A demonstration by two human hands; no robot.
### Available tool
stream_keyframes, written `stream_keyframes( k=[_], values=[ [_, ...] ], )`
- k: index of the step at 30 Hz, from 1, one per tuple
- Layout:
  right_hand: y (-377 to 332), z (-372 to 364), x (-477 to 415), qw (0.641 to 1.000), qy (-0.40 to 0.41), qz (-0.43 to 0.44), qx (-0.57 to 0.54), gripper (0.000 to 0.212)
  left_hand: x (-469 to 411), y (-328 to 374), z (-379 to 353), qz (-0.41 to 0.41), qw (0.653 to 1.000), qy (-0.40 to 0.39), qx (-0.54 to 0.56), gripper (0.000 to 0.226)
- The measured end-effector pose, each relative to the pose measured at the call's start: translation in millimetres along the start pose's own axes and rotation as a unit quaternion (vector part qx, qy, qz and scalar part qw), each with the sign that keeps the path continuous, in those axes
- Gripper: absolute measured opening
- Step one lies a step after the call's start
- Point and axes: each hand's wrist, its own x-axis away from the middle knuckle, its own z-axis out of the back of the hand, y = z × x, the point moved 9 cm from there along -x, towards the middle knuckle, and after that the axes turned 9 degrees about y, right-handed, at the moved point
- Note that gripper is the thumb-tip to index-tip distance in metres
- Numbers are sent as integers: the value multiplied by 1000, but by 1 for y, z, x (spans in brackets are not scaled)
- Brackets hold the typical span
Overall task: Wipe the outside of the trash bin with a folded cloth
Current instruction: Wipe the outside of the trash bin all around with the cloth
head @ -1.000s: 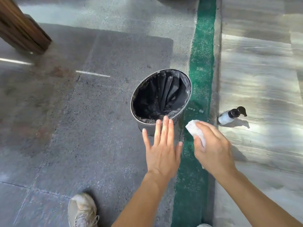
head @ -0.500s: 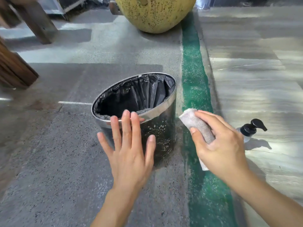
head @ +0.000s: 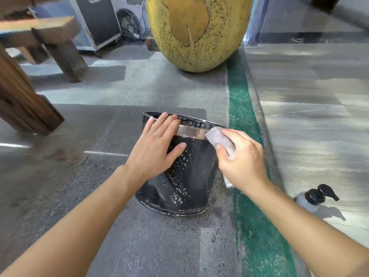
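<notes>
At far left, wooden legs (head: pixel 26 104) stand on the grey floor (head: pixel 103 196), cut off by the frame edge. My left hand (head: pixel 157 148) lies flat and spread against the upper side of the bin (head: pixel 185 180), fingers (head: pixel 159 124) reaching over its metal rim and thumb pressed on the dark wall; it grips nothing, only rests there. The bin stands on the floor in the middle, just left of the green strip (head: pixel 243 108), its black side dotted with pale droplets and a black liner (head: pixel 195 121) showing at the top. My hand covers the left part of the rim, and the inside cannot be seen from here. My right hand (head: pixel 239 156) is closed around the cloth (head: pixel 220 139), a grey folded pad pinched between thumb and fingers, its free end touching the shiny rim band at the bin's right side. Most of the cloth is hidden in my palm. Behind, a big speckled yellow shape (head: pixel 199 33) is cut off at the top. At lower right a pump bottle (head: pixel 313 198) stands on the pale floor, partly behind my forearm.
</notes>
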Motion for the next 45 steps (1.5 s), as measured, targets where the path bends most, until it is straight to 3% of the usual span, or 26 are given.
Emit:
stream_keyframes(
  k=[13, 27, 35, 40, 45],
  values=[
    [7, -51, -8, 1000, 3, -26, -2, 44, -16, -28, -1, 10, 997, 14, 71, 61],
    [32, -81, 55, 989, -145, -10, 43, 35, -32, -77, -23, 170, 985, -11, 33, 67],
    [56, -74, 92, 969, -235, -13, 77, 35, -35, -75, -25, 166, 986, -3, 18, 61],
    [50, -57, 57, 980, -171, -88, 48, 35, -37, -67, -25, 157, 986, -6, 65, 60],
    [38, -62, -20, 987, -123, -104, 15, 31, -29, -74, -16, 148, 984, 30, 90, 54]
  ],
)
